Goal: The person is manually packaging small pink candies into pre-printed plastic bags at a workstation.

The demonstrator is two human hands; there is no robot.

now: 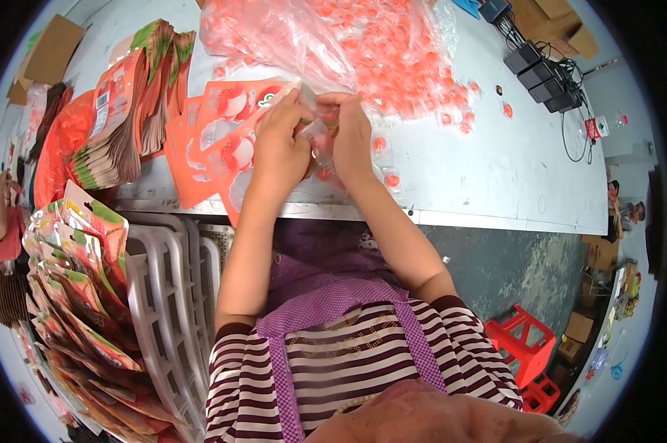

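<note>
My left hand (pixel 283 144) is closed at the upper right edge of a printed red pouch (pixel 237 151), near the table's front edge. My right hand (pixel 353 140) faces it, fingers curled around small clear-wrapped red pieces (pixel 321 142). Some of these pieces lie between both palms, and the fingertips of the two hands nearly meet. How far the pouch's mouth is spread is hidden behind the fingers. More flat red pouches (pixel 189 159) fan out under and left of my left hand. A loose wrapped piece (pixel 391 179) rests just right of my right wrist.
A large heap of wrapped red pieces (pixel 400 66) and a clear plastic bag (pixel 282 37) cover the table's far middle. Stacked pouches (pixel 116 111) stand at left. Filled-looking pouches (pixel 83 288) sit beside grey plastic crates (pixel 164 295). Black adapters (pixel 544 77) with cables lie far right; a red stool (pixel 522 340) is on the floor.
</note>
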